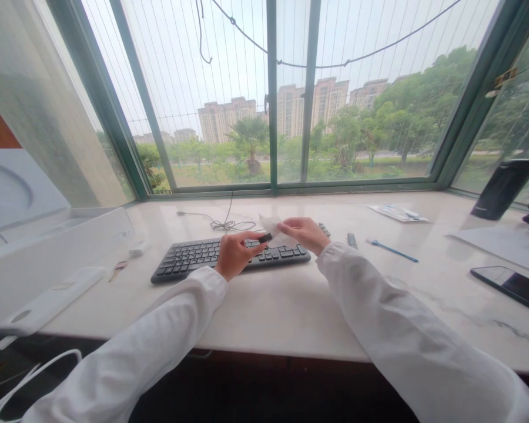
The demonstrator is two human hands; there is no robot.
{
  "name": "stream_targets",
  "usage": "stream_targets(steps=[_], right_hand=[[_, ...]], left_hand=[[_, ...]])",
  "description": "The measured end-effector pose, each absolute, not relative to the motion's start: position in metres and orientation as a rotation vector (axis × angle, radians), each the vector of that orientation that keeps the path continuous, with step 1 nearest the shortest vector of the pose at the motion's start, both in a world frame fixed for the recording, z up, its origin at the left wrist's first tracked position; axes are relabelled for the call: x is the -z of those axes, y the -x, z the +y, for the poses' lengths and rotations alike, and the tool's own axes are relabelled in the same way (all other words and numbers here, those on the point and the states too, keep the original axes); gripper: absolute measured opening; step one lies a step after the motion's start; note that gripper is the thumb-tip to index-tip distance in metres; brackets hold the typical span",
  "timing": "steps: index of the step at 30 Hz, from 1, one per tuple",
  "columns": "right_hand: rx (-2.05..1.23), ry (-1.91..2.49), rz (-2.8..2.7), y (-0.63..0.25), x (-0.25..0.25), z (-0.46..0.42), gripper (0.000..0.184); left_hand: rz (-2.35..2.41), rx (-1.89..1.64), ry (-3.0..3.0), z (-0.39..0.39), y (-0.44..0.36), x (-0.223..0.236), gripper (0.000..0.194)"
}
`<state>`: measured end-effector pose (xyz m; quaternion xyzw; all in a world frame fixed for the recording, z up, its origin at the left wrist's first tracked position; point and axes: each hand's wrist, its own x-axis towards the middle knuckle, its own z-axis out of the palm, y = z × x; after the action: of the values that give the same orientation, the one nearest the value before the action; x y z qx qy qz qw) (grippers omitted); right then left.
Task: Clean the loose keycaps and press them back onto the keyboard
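Both my hands are raised over a black computer keyboard (203,259) that lies on a pale marble sill (264,317). My left hand (238,254) pinches a small black piece (265,238), possibly a keycap, between thumb and fingers. My right hand (306,232) reaches in from the other side and seems to hold a crumpled white tissue (270,224) by its edge. The tissue lies close to the black piece. Both sleeves are white and long. A short dark strip of keys (324,229) lies just past my right fingers.
A thin cable (229,224) lies behind the keyboard. To the right are a blue brush (394,251), a dark stick (351,240), papers (397,212), a phone (515,288) and a black cylinder (505,189). White boxes (48,264) stand left, below a large window (268,100).
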<state>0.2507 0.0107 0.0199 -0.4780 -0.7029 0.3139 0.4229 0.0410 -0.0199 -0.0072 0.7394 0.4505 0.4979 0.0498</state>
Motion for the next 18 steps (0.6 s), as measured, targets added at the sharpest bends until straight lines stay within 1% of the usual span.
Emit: stream_targets(steps=[4, 9, 12, 18], right_hand=[[-1.008, 1.086, -1.741, -0.243, -0.017, 0.007, 0.045], [-1.115, 1.013, -1.815, -0.238, -0.010, 0.008, 0.044], [-1.044, 1.066, -1.858, -0.235, -0.007, 0.007, 0.042], [-0.755, 1.182, -1.878, -0.231, -0.006, 0.005, 0.044]], left_hand=[[1.369, -1.537, -2.250, -0.018, -0.039, 0.008, 0.022], [1.407, -1.545, -2.314, -0.016, -0.039, 0.011, 0.022], [1.451, -1.535, -2.365, -0.015, -0.039, 0.012, 0.020], [1.481, -1.476, -2.416, -0.017, -0.040, 0.010, 0.021]])
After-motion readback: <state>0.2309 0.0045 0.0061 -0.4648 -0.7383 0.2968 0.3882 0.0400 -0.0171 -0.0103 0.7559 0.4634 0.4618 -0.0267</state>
